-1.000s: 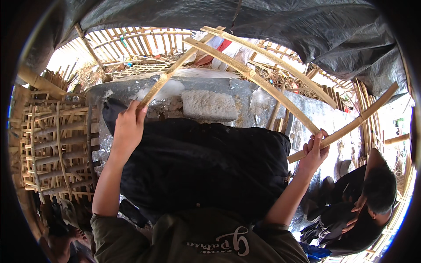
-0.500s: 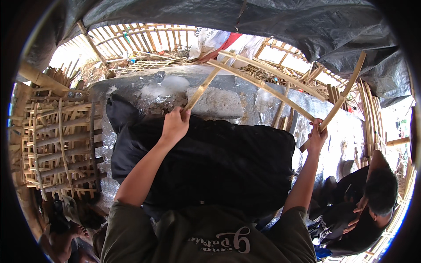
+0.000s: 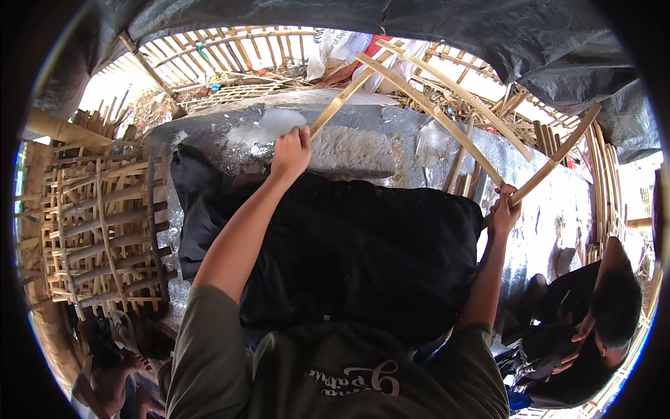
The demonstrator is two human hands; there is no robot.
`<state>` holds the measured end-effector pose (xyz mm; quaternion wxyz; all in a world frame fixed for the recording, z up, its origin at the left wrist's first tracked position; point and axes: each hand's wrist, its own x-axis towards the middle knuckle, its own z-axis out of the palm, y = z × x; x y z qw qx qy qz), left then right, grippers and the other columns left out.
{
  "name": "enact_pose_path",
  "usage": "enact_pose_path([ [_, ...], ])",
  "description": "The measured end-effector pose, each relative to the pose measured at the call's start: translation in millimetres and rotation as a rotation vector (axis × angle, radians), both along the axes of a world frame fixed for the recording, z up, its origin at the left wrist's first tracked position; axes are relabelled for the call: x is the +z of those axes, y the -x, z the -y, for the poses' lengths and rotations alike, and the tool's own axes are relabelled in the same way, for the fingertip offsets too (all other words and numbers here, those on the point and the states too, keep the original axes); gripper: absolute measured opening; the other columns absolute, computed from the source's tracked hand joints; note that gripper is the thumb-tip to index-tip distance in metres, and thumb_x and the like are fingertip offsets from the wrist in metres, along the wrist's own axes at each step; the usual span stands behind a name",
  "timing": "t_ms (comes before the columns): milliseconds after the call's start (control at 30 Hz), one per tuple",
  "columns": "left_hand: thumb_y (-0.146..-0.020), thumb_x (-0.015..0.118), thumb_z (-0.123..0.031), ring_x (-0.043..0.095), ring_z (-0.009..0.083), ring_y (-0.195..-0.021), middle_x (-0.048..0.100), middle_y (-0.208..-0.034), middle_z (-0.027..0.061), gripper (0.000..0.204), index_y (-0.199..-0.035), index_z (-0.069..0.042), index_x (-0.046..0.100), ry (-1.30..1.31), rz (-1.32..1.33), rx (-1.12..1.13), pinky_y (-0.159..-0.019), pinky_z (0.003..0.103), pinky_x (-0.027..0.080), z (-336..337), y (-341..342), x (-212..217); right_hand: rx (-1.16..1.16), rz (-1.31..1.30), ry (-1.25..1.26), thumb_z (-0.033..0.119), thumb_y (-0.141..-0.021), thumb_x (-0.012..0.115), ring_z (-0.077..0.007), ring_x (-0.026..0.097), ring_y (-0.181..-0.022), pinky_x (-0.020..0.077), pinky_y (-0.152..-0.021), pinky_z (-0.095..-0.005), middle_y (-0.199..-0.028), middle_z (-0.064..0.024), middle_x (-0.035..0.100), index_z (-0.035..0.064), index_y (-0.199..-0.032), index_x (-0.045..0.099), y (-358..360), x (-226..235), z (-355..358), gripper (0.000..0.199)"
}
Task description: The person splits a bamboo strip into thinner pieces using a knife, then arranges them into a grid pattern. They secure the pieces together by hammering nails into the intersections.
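My left hand (image 3: 290,152) is closed around the near end of a bamboo strip (image 3: 343,96), which slants away to the upper right. At its far end this strip meets a long bamboo strip (image 3: 436,115) running down to my right hand (image 3: 504,207). My right fingers are wrapped round that long strip's near end and a shorter bamboo piece (image 3: 556,162) that points up to the right. Another bamboo strip (image 3: 460,93) extends behind the long one, roughly parallel to it. Whether the strips are fastened together where they meet, I cannot tell. Black cloth (image 3: 356,251) lies below my hands.
A grey, rough slab (image 3: 352,150) lies beyond the cloth. Bamboo lattice (image 3: 105,230) stands at left. One person (image 3: 607,314) sits at right, another (image 3: 115,370) at lower left. Dark plastic sheeting (image 3: 453,31) hangs overhead. Sacks (image 3: 335,56) and sticks lie at the back.
My left hand has moved farther away and slightly right, and the strips' far ends have shifted up and right. The shorter piece in my right hand leans more to the right.
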<state>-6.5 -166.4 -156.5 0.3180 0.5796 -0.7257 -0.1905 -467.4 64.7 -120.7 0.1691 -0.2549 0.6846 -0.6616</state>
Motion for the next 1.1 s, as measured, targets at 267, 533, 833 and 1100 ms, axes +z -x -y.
enact_pose_path([
  [267,-0.099,0.051,-0.056,0.067,0.0484,-0.092,0.069,-0.095,0.0302,0.061,-0.119,0.002,0.059,-0.217,0.301,-0.004,-0.082,0.057,0.054,-7.0,-27.1,-0.4,0.058,-0.089,-0.057,0.021,-0.093,0.075,-0.0039,0.050,-0.061,0.0368,-0.054,-0.0213,-0.084,-0.0039,0.069,0.0043,-0.104,0.062,-12.8,-24.1,-17.5,0.024],
  [533,-0.105,0.040,-0.047,0.066,0.0499,-0.094,0.068,-0.096,0.0291,0.054,-0.120,0.002,0.059,-0.165,0.455,-0.101,-0.082,0.058,0.054,-22.5,-46.0,-0.3,0.012,-0.110,-0.102,0.021,-0.092,0.077,-0.0055,0.051,-0.064,0.0393,-0.056,-0.0236,-0.082,0.0005,0.061,0.0029,-0.101,0.062,-17.2,-39.6,-58.5,0.026],
  [833,-0.105,0.040,-0.049,0.068,0.0474,-0.091,0.069,-0.093,0.0278,0.055,-0.104,0.000,0.063,-0.181,0.522,0.095,-0.081,0.057,0.054,-34.0,-18.5,8.0,0.017,0.067,-0.150,0.015,-0.097,0.070,-0.0090,0.058,-0.083,0.0451,-0.074,-0.0252,-0.097,-0.0041,0.064,0.0040,-0.111,0.059,-14.7,-69.1,-80.8,0.021],
  [1100,-0.103,0.046,-0.049,0.068,0.0473,-0.088,0.071,-0.091,0.0224,0.047,-0.095,-0.008,0.067,-0.278,0.348,0.069,-0.079,0.058,0.054,-19.7,-8.3,-1.9,0.015,-0.191,-0.120,0.021,-0.100,0.066,-0.0044,0.051,-0.064,0.0403,-0.054,-0.0233,-0.084,-0.0010,0.060,0.0042,-0.111,0.060,-9.3,-83.3,-80.0,0.021],
])
